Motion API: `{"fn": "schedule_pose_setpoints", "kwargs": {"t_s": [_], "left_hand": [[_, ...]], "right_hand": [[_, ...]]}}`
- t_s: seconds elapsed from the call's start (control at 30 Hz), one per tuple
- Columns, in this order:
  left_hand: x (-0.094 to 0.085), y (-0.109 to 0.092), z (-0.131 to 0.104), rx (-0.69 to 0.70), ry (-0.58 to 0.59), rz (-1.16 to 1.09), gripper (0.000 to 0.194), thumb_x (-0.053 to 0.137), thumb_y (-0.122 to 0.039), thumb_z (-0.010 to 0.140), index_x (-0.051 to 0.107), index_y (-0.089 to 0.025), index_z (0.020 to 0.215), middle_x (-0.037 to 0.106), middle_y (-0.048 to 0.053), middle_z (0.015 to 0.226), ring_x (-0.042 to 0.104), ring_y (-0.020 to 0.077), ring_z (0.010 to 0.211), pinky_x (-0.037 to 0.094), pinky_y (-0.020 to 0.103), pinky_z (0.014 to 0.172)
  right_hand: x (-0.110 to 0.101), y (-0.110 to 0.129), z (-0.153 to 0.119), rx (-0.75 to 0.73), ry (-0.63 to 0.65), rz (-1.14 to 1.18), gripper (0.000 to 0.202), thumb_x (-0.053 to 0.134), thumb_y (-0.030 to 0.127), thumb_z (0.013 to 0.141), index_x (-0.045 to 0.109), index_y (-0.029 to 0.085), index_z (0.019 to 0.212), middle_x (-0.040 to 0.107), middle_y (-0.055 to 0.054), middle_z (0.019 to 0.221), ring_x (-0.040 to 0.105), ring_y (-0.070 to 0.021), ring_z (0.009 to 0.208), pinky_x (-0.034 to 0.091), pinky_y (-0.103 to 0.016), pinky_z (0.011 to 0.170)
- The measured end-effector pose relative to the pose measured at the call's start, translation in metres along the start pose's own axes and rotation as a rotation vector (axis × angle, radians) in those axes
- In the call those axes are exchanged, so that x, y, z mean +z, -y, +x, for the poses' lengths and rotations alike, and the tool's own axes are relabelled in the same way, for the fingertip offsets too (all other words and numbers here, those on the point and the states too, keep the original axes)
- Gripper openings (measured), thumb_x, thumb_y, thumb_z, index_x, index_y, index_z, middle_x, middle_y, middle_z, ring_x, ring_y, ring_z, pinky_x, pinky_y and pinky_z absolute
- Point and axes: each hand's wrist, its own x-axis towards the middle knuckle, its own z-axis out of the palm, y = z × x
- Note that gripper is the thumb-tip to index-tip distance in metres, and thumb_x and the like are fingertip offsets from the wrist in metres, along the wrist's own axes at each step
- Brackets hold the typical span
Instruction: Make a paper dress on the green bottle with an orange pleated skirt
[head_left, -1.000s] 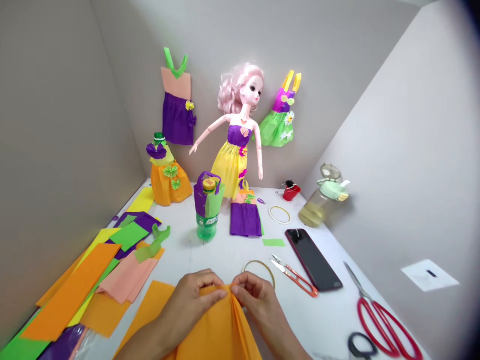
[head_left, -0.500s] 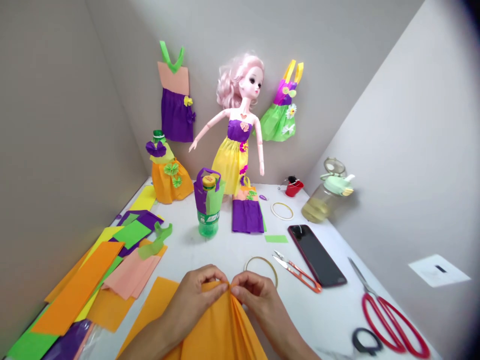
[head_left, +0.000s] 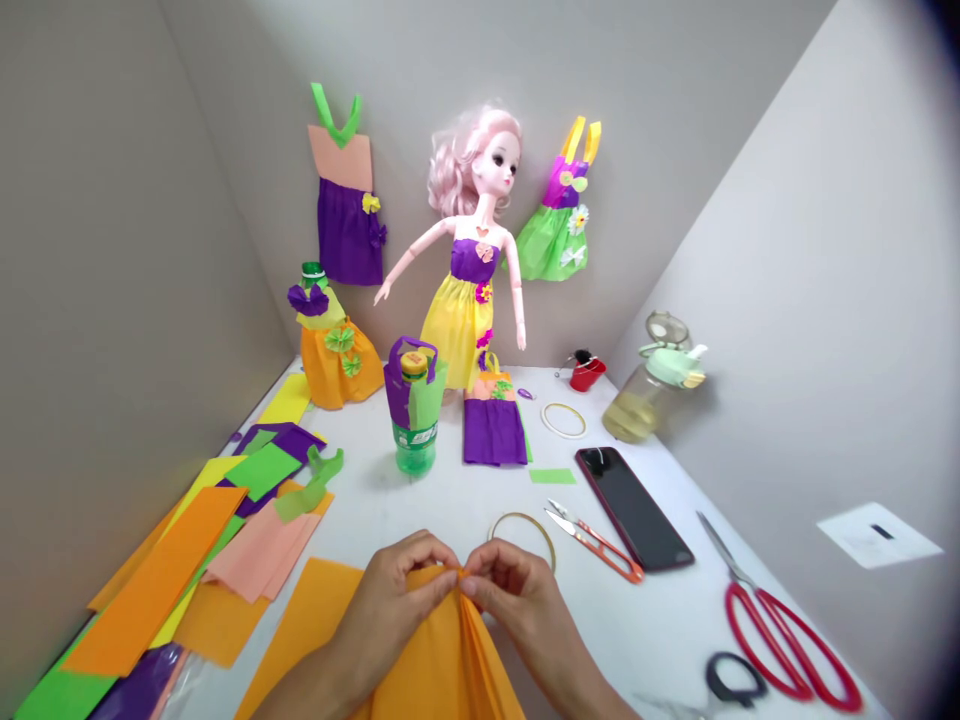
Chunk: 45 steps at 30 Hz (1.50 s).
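A large piece of orange fabric [head_left: 420, 650] hangs from both hands at the front centre, with gathered folds on its right part. My left hand [head_left: 401, 600] pinches its top edge between thumb and fingers. Right beside it, my right hand [head_left: 517, 600] pinches the same edge where the folds come together. The fingertips of the two hands nearly meet. Behind my right hand lies a thin gold ring [head_left: 551, 545], partly covered by the fingers.
Coloured fabric strips [head_left: 172, 570] cover the left side. A dressed bottle [head_left: 415, 410] and a doll [head_left: 472, 260] stand behind. To the right lie orange snips [head_left: 600, 548], a phone [head_left: 634, 510] and red-handled scissors [head_left: 780, 630]; a water bottle [head_left: 645, 390] stands farther back.
The view has shifted slightly. Both hands still pinch the orange fabric at nearly the same spot, and its lower part has swung a little.
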Motion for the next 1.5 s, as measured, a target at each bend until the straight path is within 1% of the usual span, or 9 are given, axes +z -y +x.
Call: {"fn": "schedule_pose_setpoints", "kwargs": {"t_s": [0.27,0.4,0.5,0.67,0.83,0.97,1.27,1.37,1.5], "left_hand": [[0.0022,0.0047,-0.0006,0.025,0.002,-0.011,0.014,0.063,-0.032,0.082,0.066,-0.020,0.077,0.062,-0.001,0.077,0.056,0.0175,0.078,0.038,0.024,0.074],[0.0024,0.0030,-0.0006,-0.034,-0.021,0.022,0.017,0.064,-0.034,0.080,0.063,-0.019,0.072,0.061,-0.002,0.072,0.054,0.0178,0.076,0.037,0.025,0.071],[0.0006,0.0009,-0.0003,-0.078,-0.005,0.029,0.018,0.063,-0.036,0.079,0.066,-0.019,0.075,0.063,-0.001,0.072,0.055,0.0190,0.077,0.038,0.026,0.071],[-0.0030,-0.0014,-0.0005,-0.062,0.045,0.004,0.017,0.063,-0.034,0.080,0.073,-0.021,0.082,0.070,0.000,0.081,0.059,0.0204,0.084,0.040,0.026,0.077],[-0.0022,-0.0009,-0.0009,-0.065,0.020,-0.012,0.015,0.064,-0.032,0.079,0.072,-0.020,0.078,0.068,-0.001,0.076,0.058,0.0190,0.080,0.039,0.024,0.074],[0.0002,-0.0001,-0.0019,-0.047,-0.014,-0.028,0.016,0.064,-0.034,0.080,0.070,-0.020,0.075,0.067,-0.001,0.074,0.057,0.0183,0.078,0.039,0.024,0.073],[0.0061,0.0074,-0.0052,0.095,-0.104,0.014,0.020,0.064,-0.037,0.084,0.068,-0.020,0.074,0.060,0.000,0.073,0.055,0.0179,0.075,0.038,0.026,0.072],[0.0054,0.0081,-0.0065,0.102,-0.103,0.029,0.021,0.065,-0.038,0.084,0.069,-0.020,0.074,0.058,0.000,0.072,0.054,0.0173,0.073,0.038,0.026,0.070],[0.0024,0.0056,-0.0067,0.087,-0.051,0.050,0.024,0.062,-0.041,0.087,0.072,-0.021,0.078,0.056,0.000,0.075,0.055,0.0180,0.076,0.038,0.026,0.072]], "right_hand": [[0.0014,0.0015,0.0016,0.023,-0.017,0.013,0.041,0.088,0.045,0.056,0.064,0.014,0.070,0.057,0.003,0.056,0.047,-0.0084,0.054,0.034,-0.021,0.055],[0.0011,0.0016,0.0012,0.034,-0.014,0.002,0.040,0.087,0.045,0.057,0.067,0.014,0.070,0.059,0.002,0.057,0.048,-0.0092,0.055,0.035,-0.022,0.056],[0.0007,0.0006,0.0010,0.030,-0.015,0.009,0.039,0.087,0.045,0.057,0.067,0.015,0.070,0.059,0.002,0.057,0.048,-0.0098,0.055,0.036,-0.023,0.056],[0.0003,-0.0001,0.0016,0.021,-0.026,0.014,0.039,0.088,0.045,0.055,0.067,0.015,0.070,0.060,0.002,0.058,0.049,-0.0097,0.055,0.036,-0.023,0.056],[0.0014,0.0022,0.0011,0.028,-0.030,0.022,0.041,0.089,0.045,0.053,0.066,0.014,0.069,0.058,0.003,0.055,0.047,-0.0087,0.054,0.034,-0.022,0.055],[0.0020,0.0045,-0.0005,0.022,-0.033,0.022,0.041,0.089,0.045,0.053,0.066,0.014,0.069,0.057,0.003,0.056,0.047,-0.0090,0.055,0.035,-0.022,0.055],[0.0008,0.0066,-0.0042,-0.006,-0.016,-0.002,0.031,0.086,0.040,0.060,0.070,0.014,0.068,0.060,0.001,0.061,0.047,-0.0101,0.059,0.036,-0.023,0.058],[-0.0009,0.0060,-0.0051,-0.025,-0.015,-0.036,0.029,0.085,0.038,0.062,0.071,0.014,0.068,0.061,0.000,0.063,0.048,-0.0110,0.061,0.037,-0.023,0.059],[-0.0027,0.0051,-0.0049,-0.042,-0.018,-0.062,0.026,0.084,0.037,0.065,0.072,0.015,0.069,0.061,0.000,0.063,0.048,-0.0113,0.062,0.038,-0.024,0.060]]}}
